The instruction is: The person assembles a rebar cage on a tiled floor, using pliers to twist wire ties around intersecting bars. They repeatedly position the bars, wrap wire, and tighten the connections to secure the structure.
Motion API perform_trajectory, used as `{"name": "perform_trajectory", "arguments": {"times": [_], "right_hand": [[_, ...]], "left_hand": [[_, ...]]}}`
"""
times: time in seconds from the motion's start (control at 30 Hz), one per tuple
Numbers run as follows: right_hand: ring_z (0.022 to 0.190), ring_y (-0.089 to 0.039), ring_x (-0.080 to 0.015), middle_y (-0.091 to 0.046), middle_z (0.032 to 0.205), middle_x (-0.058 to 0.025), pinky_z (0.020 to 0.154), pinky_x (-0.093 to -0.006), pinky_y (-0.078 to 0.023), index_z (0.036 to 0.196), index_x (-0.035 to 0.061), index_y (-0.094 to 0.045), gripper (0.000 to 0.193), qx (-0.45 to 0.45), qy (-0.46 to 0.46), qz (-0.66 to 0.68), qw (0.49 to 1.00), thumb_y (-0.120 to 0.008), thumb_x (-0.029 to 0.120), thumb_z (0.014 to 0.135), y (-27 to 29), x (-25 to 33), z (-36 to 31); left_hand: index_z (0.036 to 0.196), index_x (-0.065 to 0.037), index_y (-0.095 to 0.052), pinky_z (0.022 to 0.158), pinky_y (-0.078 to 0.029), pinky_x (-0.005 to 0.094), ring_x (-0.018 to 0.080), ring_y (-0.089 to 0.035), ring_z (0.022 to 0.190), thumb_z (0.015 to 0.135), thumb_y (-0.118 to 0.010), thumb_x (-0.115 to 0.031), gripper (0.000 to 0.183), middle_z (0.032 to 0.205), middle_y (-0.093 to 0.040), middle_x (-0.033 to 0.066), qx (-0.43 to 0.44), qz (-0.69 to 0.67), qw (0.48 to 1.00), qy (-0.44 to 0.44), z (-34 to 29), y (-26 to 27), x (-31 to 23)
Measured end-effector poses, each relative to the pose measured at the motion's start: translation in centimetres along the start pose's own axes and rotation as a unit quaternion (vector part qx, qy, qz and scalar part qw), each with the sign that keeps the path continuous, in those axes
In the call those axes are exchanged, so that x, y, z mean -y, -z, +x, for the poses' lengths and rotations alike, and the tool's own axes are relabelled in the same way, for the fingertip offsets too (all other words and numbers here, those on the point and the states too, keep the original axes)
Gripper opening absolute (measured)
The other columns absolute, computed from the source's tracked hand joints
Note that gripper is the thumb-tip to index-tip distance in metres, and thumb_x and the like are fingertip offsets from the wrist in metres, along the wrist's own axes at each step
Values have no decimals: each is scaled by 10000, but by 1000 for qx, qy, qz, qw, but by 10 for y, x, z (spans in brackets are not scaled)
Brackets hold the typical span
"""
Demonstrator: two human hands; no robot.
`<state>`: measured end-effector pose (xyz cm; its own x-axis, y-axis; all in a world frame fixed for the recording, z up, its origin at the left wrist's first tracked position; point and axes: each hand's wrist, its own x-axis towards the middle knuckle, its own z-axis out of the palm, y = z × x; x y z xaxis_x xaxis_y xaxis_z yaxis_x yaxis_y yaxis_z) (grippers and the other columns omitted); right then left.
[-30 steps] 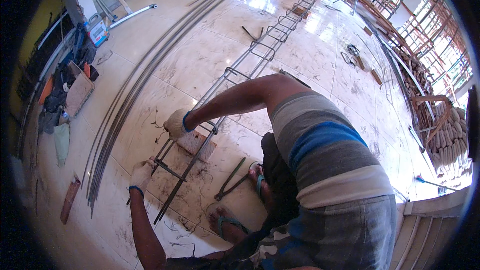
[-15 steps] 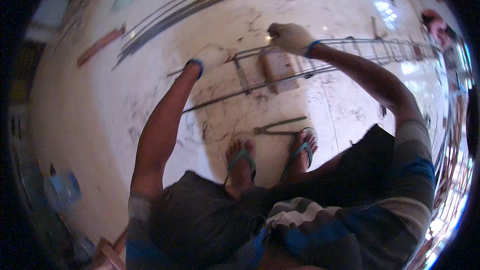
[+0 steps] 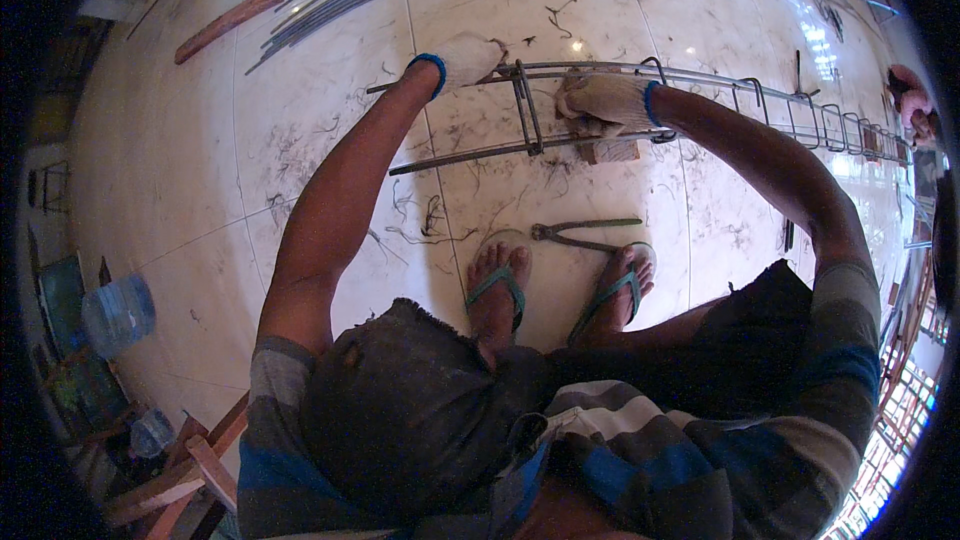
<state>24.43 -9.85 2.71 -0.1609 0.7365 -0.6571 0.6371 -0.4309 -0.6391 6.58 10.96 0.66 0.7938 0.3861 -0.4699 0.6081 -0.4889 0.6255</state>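
A long cage of steel rebar (image 3: 470, 154) with square stirrups (image 3: 530, 108) lies across the floor in front of me. Near its left end, my left hand (image 3: 466, 60), in a white knitted glove, is closed around the far bar, whose tip pokes out beyond my wrist. My gloved right hand (image 3: 606, 102) reaches in between the bars just right of the first stirrup, fingers curled. A wooden block (image 3: 612, 151) lies directly below that hand, partly covered by it; what the fingers grip is hidden. Pincers (image 3: 580, 233) with spread handles lie on the tiles by my feet.
Loose steel bars (image 3: 370, 2) run along the far side, with a reddish wooden piece (image 3: 228, 24) at their left. Wire scraps (image 3: 432, 215) litter the tiles. A water jug (image 3: 120, 314) and a wooden frame (image 3: 190, 475) are at left. Another person (image 3: 910, 105) is at far right.
My right hand has come down from above the far bar to the wooden block, covering much of it. My left hand stays by the bar's end. The view has shifted and is sharper.
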Motion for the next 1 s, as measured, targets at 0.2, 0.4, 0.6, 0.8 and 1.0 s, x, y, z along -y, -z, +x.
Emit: {"name": "perform_trajectory", "arguments": {"times": [0.2, 0.4, 0.6, 0.8, 1.0], "right_hand": [[675, -598, -99, -615, 758, 16, 522, -289, -476, 886, 143, -619, 207, -42, -79, 396, 914, -571, 254, 1055, -23, 26, 25], [588, -537, -94, -576, 719, 28, 502, -291, -450, 837, 137, -607, 251, -69, -73, 449, 888, -560, 254, 1054, -38, 7, 42], [551, -489, -90, -557, 715, 33, 472, -270, -381, 885, 131, -651, 262, -85, -122, 380, 913, -564, 306, 1061, -32, 30, 31], [602, -524, -92, -579, 778, 23, 481, -262, -383, 995, 128, -651, 225, -79, -95, 396, 910, -572, 329, 1059, -29, 44, 29], [611, -496, -75, -551, 758, 19, 527, -272, -441, 917, 117, -596, 234, -139, 104, 74, 982, -527, 285, 1067, -30, -7, 59]], "left_hand": [[864, -17, -642, 661, -449, 435, 215, -562, 679, 1052, -465, -367, 436, 749, -621, 99, 38, 17, 999, 9, -2, 13, 6], [933, -19, -690, 641, -472, 403, 190, -591, 675, 1047, -502, -370, 414, 803, -680, 92, 13, -75, 995, 67, -9, 13, -8], [964, 17, -762, 618, -547, 374, 185, -697, 667, 1031, -585, -372, 433, 815, -763, 106, 39, -19, 998, 44, -13, 21, -11], [996, -26, -761, 642, -508, 372, 169, -612, 698, 1021, -572, -324, 354, 817, -690, 79, 67, -9, 997, 40, -13, 20, -7], [1394, -34, -642, 712, -570, 312, 173, -649, 863, 1050, -536, -210, 401, 1106, -718, 103, 42, -115, 992, -10, 1, 4, 5]]}}
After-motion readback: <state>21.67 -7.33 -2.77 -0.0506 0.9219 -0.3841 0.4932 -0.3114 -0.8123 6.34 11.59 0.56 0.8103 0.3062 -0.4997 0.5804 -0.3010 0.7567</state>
